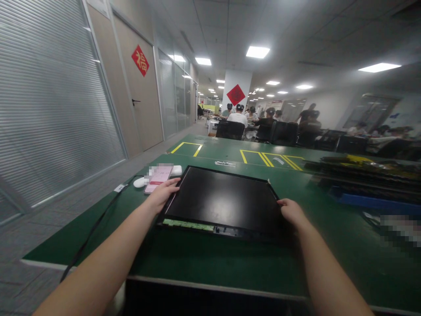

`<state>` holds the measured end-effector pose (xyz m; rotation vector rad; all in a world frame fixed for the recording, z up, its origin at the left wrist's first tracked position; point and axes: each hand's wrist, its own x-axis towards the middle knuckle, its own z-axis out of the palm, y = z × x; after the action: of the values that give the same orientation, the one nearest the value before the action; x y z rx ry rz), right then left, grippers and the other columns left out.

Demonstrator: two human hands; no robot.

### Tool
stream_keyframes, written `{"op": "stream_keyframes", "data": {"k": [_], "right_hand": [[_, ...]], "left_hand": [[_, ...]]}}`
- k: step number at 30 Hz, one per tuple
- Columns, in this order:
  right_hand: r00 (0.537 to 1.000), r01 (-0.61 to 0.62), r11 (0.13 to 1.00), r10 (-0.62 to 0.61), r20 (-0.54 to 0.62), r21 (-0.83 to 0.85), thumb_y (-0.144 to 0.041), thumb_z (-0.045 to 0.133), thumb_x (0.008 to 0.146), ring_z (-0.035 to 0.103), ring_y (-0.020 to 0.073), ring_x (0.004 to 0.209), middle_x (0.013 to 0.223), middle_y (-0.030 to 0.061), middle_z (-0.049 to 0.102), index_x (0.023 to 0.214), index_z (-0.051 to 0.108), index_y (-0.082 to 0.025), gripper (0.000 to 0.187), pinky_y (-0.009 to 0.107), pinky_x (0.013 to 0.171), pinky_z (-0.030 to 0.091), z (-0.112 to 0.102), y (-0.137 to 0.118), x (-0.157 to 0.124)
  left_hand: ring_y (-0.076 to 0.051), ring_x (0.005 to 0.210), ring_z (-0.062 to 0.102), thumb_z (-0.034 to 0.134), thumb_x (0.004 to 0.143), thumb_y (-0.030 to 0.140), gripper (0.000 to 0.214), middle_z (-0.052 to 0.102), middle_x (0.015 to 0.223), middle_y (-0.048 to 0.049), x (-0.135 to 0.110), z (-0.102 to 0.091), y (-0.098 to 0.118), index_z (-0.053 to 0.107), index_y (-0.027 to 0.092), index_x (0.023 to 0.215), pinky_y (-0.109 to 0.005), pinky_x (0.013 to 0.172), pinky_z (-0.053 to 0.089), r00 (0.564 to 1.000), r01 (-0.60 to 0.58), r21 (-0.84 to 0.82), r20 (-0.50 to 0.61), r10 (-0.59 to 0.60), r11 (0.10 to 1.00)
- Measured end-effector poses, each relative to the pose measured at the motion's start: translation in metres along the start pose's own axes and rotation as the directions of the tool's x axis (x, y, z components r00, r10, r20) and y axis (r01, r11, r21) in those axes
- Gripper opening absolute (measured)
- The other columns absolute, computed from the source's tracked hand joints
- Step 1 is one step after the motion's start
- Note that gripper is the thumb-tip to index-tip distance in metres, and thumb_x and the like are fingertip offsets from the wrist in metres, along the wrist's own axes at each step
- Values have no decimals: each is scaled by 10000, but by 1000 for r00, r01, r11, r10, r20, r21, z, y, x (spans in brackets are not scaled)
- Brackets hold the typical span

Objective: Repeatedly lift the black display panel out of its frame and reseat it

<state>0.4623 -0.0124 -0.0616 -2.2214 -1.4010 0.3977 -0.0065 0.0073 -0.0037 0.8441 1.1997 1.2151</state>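
Screen panel [226, 197] is lying between both hands, long axis running left-right — left hand [163, 192] grasping its left edge, right hand [292, 211] pinching its right — neither sitting nearer.

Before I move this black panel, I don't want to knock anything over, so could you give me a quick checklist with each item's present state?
1. Left hand on the left edge of the black panel: ok.
2. Right hand on its right edge: ok.
3. Phone well away from the left hand: not ok, it lies close by.
4. Cable apart from the panel: ok, off to the left.
5. Dark stack apart from the panel: ok.
6. Underside free of snags: cannot tell, hidden.
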Motion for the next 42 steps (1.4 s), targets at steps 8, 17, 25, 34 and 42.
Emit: {"op": "stream_keyframes", "data": {"k": [8,17,25,34,42], "right_hand": [[1000,17,1000,-17,-18,10,-74,514,687,662,241,1001,1104,109,711,1075,732,-173,456,285,810,492,2,4,3],[1000,5,1000,-5,-3,-22,-79,482,715,638,268,1063,1183,126,681,1130,714,-153,481,316,846,486,1,1,0],[1000,23,999,-23,-12,-29,-77,491,699,648,250,1053,1154,114,698,1112,723,-161,481,297,848,493,0,0,-1],[999,41,999,-42,-13,-35,-52,481,702,651,244,1061,1155,123,699,1097,729,-146,476,293,884,489,1,0,0],[999,35,999,-36,-14,-25,-52,519,677,666,229,1012,1142,122,702,1114,719,-161,493,275,837,500,5,6,3]], "left_hand": [[-223,537,707,644,770,-27,766,743,702,-93,-6,2,3,402,157,1473,-332,504,598,994,92,-27,57,-90,995],[-236,550,717,691,688,-59,852,750,698,-79,-6,-1,3,412,146,1467,-334,522,608,990,119,-37,86,-115,992],[-227,534,714,642,709,-67,746,753,687,-80,-9,2,6,476,109,1415,-310,505,604,989,116,-52,93,-111,992],[-225,580,726,649,680,-86,740,759,715,-71,-10,4,5,502,100,1381,-307,526,612,993,79,-105,100,-69,991],[-201,658,741,675,638,-106,640,779,862,-87,-10,3,4,611,105,1239,-269,613,621,994,46,-157,103,-30,987]]}}
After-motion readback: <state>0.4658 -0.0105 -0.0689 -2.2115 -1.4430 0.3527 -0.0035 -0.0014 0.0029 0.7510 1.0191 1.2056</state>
